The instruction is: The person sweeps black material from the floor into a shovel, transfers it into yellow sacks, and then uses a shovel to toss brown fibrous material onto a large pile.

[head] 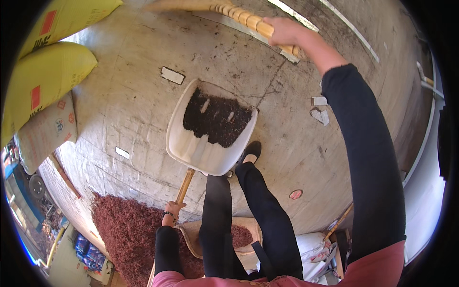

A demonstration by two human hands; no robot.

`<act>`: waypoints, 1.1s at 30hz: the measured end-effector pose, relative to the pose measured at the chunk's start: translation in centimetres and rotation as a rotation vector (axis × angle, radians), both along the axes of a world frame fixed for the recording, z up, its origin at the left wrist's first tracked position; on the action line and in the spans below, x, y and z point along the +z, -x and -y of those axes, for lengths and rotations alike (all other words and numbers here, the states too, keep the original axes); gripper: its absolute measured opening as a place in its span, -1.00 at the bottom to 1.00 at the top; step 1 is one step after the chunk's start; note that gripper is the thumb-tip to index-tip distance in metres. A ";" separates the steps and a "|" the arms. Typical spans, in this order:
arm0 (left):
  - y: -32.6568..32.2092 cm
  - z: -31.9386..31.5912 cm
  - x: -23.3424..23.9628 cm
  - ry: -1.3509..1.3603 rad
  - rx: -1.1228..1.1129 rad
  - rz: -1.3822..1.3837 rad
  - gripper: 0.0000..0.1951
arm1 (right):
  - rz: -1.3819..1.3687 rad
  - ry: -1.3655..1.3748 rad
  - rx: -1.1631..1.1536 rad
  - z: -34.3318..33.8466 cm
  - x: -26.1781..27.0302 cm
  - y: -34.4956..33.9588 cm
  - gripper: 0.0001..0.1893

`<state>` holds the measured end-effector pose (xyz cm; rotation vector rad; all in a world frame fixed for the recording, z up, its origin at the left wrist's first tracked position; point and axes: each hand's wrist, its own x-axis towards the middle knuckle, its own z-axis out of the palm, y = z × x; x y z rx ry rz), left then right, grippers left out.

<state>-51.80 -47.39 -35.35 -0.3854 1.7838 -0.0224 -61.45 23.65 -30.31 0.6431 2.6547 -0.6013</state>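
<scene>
My left hand (pixel 172 212), with a dark beaded bracelet at the wrist, grips the wooden handle (pixel 185 186) of a white plastic shovel (pixel 215 159). The scoop lies on the floor in front of my feet. Dark granular material (pixel 217 118) with a few pale pieces fills its far half. At the top right, my right hand (pixel 288 32) is closed around a ringed bamboo handle (pixel 247 19), held out ahead of the scoop. That tool's far end is blurred and runs to the top rim, so its head cannot be made out.
Reddish-brown granular material (pixel 125 229) lies heaped at lower left. Behind my legs, a tan scoop-like container (pixel 192 236) holds more. Yellow printed sacks (pixel 46 82) and a pale sack (pixel 50 132) are stacked at left. A white bag (pixel 312 247) lies at lower right. My shoe (pixel 252 150) is beside the scoop.
</scene>
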 end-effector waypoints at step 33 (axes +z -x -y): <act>16.0 5.8 -1.8 -0.051 -0.537 -0.118 -0.55 | 0.482 0.615 -0.954 33.1 13.2 -41.2 -0.12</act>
